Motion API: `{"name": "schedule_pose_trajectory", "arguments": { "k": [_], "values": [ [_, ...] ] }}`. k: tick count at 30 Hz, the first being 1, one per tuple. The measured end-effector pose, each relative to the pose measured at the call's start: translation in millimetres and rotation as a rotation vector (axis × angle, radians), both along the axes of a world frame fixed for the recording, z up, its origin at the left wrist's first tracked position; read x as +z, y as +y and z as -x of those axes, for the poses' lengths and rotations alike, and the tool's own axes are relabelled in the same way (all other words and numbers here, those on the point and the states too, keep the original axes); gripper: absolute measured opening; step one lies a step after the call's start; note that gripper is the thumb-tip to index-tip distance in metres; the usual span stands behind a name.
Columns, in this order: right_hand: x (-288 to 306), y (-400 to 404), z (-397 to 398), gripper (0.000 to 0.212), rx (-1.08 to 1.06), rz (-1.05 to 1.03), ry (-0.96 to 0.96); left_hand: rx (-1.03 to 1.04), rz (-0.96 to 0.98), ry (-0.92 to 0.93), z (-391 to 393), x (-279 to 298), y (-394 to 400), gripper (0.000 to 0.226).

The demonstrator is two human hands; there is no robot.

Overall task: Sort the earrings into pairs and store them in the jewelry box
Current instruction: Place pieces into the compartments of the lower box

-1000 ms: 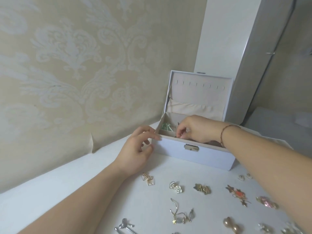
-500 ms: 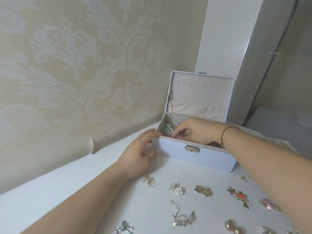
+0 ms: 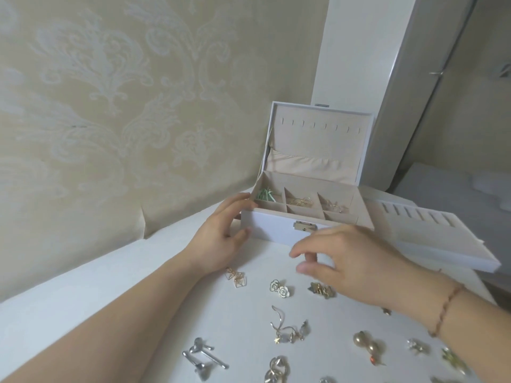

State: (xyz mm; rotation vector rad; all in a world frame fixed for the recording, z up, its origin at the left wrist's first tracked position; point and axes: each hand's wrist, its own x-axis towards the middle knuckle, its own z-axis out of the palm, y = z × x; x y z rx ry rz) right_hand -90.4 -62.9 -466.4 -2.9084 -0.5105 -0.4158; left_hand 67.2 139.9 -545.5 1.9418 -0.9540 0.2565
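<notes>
**Loose pairs, a light box, and a low right hand**

We start with the tabletop (image 3: pixel 116 294), white and smooth: nothing on it stops a small earring from sliding, and the near edge lies out of view, so a nudged piece could go off where we cannot follow it.

Next the box (image 3: pixel 276 228), lid up at the back corner. Our left hand (image 3: pixel 218 239) rests against its left front corner, fingers relaxed and holding nothing. If that hand pushes instead of steadying, we judge the box could shift and jostle the pairs already in the back compartments: the green pair (image 3: pixel 265 195) on the left, gold ones in the two cells beside it. The front cells look empty.

The tray (image 3: pixel 442 244) lies to the right of the box, partly off the tabletop's corner as far as we can tell; a bump from our right forearm might tip it.

Our right hand (image 3: pixel 348 264) hovers just above the tabletop, fingers loosely spread, gripping nothing. It hangs right over the dark gold pair (image 3: pixel 322 290), with the rose pair (image 3: pixel 279 288) just beside. A careless descent could scatter either pair, or pinch one earring from each and mix them.

The cube pair (image 3: pixel 235 277) sits at our left wrist, where a drag of the arm would separate it.
</notes>
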Motion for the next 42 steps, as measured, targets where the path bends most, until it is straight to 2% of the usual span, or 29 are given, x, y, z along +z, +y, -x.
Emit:
{"name": "schedule_pose_trajectory", "arguments": {
  "k": [5,11,15,24,28,35,42],
  "values": [
    [-11.0,9.5,9.9,0.019,-0.001,-0.056,0.093,-0.015,0.026,0.013,-1.4,-0.9,-1.4,0.040],
    [-15.7,30.5,-3.6,0.022,-0.032,-0.094,0.161,-0.050,0.033,0.139,-5.4,-1.7,0.1,0.055],
    [-10.9,37.6,2.9,0.018,-0.051,-0.124,0.118,-0.063,0.036,0.164,0.4,3.6,-0.2,0.057],
    [-8.8,-61.0,88.1,0.004,-0.340,-0.274,-0.029,-0.053,-0.010,0.227,6.3,7.2,3.4,0.047],
    [-11.3,-91.0,129.7,0.010,-0.443,-0.313,-0.041,-0.046,-0.052,0.241,7.1,6.5,5.2,0.044],
    [-28.2,-111.3,161.5,0.006,-0.498,-0.377,0.001,-0.027,-0.056,0.228,9.9,8.5,3.4,0.041],
    [-39.6,-118.8,162.5,0.015,-0.565,-0.334,0.030,-0.012,-0.028,0.232,10.3,7.3,1.6,0.043]
  ]
}}
